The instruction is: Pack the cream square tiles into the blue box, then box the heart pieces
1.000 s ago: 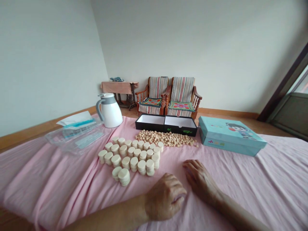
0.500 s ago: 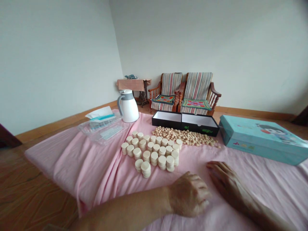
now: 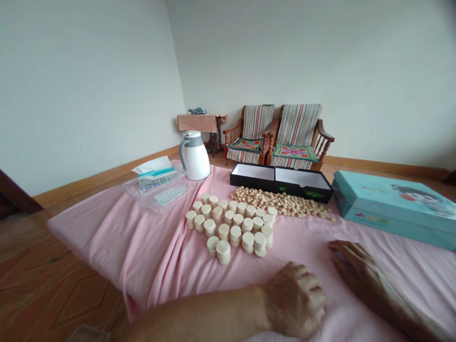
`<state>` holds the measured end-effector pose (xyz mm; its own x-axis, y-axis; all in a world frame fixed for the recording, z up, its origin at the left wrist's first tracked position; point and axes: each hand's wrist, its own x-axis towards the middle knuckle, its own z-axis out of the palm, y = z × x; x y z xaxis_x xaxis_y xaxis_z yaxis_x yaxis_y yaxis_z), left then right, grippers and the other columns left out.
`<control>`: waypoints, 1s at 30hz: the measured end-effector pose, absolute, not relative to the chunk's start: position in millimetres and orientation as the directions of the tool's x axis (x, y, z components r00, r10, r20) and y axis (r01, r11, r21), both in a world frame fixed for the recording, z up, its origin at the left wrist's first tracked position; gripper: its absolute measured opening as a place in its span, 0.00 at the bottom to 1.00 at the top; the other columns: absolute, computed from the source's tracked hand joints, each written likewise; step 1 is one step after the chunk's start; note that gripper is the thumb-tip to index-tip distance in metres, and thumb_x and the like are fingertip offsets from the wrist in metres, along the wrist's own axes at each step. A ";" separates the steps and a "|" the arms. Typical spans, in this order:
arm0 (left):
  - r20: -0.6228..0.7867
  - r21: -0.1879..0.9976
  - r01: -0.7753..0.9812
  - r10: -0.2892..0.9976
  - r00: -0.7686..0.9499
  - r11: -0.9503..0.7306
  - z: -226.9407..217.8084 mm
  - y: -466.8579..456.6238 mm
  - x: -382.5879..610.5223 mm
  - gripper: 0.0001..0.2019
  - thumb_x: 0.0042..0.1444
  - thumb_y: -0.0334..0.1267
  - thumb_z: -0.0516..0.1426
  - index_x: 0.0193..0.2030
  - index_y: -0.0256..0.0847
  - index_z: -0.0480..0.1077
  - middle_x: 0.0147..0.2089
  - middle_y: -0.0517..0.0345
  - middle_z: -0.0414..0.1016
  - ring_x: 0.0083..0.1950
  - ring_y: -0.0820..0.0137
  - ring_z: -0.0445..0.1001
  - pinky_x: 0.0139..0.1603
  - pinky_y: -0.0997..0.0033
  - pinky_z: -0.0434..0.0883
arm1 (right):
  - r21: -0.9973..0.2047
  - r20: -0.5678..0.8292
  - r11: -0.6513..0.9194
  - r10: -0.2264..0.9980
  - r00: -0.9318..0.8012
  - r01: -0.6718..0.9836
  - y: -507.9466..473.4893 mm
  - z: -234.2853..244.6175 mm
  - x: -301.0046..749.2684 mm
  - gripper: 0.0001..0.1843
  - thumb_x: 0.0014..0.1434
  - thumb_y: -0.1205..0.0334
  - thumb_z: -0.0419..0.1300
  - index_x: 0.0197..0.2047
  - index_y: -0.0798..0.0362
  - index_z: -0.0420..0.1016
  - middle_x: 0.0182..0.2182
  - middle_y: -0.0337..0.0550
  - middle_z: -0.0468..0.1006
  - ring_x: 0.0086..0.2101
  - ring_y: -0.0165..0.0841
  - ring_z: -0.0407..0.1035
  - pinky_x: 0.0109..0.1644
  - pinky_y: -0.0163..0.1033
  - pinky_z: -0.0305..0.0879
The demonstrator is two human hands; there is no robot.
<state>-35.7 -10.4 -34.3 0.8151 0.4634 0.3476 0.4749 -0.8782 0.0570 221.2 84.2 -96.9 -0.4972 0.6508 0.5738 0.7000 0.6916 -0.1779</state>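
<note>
My left hand (image 3: 298,300) rests low on the pink cloth with its fingers curled into a fist, knuckles up. Whatever it may hold is hidden underneath. To its right lies my right hand (image 3: 356,266), palm down on the cloth, its fingers stretched out and pointing left. Beyond my left hand stand many short stacks of round cream discs (image 3: 235,232), grouped in uneven rows. Behind these spreads a pile of small light-wooden beads or pieces (image 3: 285,202); their exact kind cannot be made out. Neither hand touches the stacks or the pile.
Two joined black trays with white insides (image 3: 302,179) stand behind the pile. A light-blue box (image 3: 395,199) sits at the right. Towards the left are a white jug with a grey handle (image 3: 197,159) and a clear plastic case (image 3: 160,194). Wooden armchairs (image 3: 299,130) stand beyond.
Both hands have shifted right and my left hand also nearer to me; the gap between them stays. The camera has turned slightly left. The disc stacks look unchanged.
</note>
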 end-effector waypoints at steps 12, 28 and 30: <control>0.253 -0.024 0.418 0.399 0.881 -0.908 -13.2 -18.5 -46.1 0.09 0.60 0.41 0.52 0.41 0.37 0.67 0.39 0.53 0.73 0.41 0.64 0.70 0.40 0.63 0.64 | -0.167 0.558 0.642 0.687 -0.465 0.749 75.7 -82.6 208.8 0.10 0.59 0.64 0.53 0.44 0.54 0.70 0.40 0.51 0.76 0.41 0.40 0.70 0.44 0.46 0.69; 0.264 0.061 0.322 0.326 0.908 -0.945 -12.7 -34.9 -151.1 0.07 0.60 0.34 0.52 0.44 0.37 0.65 0.46 0.53 0.73 0.46 0.67 0.69 0.50 0.66 0.64 | -0.131 0.521 0.542 0.750 -0.407 0.830 67.3 -73.4 200.9 0.09 0.57 0.65 0.53 0.42 0.54 0.69 0.38 0.50 0.75 0.39 0.40 0.69 0.42 0.45 0.65; 0.286 0.113 0.327 0.346 0.894 -0.938 -15.9 -36.7 -154.5 0.08 0.60 0.35 0.52 0.46 0.37 0.65 0.48 0.53 0.73 0.47 0.66 0.68 0.51 0.65 0.64 | -0.120 0.516 0.516 0.762 -0.391 0.848 66.4 -73.9 202.6 0.09 0.57 0.64 0.53 0.42 0.54 0.69 0.38 0.51 0.75 0.39 0.40 0.69 0.43 0.44 0.64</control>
